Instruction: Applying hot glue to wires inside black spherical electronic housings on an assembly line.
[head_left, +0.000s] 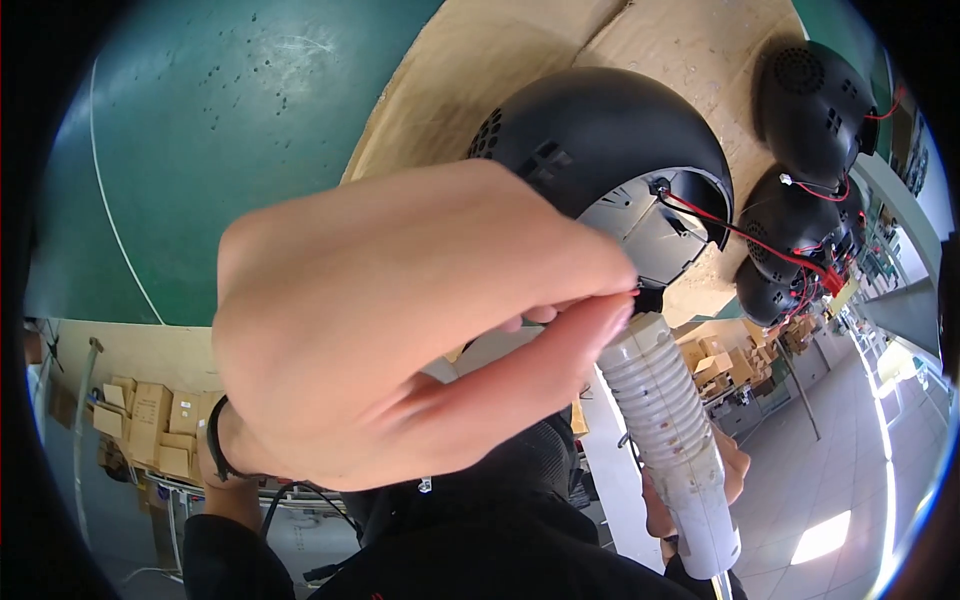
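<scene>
My left hand [400, 310], with a dark band at the wrist, fills the middle of the view. Its thumb and forefinger are pinched together; a tiny bit of red shows at their tips, too small to name. Right below those fingertips is the upper end of a white ribbed cylindrical tool [660, 400]. My right hand [735, 470] is wrapped round its lower part, mostly hidden behind it. Beyond my left hand a round black housing [610, 115] rests on its side, its open face toward me. Red and black wires [735, 225] run out of it to the right.
Cardboard [430, 90] lies over the green tabletop [210, 180]. Several similar black housings with red wires, such as one housing [815, 110], stand at the right. Cardboard boxes [150, 420] are stacked beyond the table's edge at lower left, with more boxes [715, 360] at right.
</scene>
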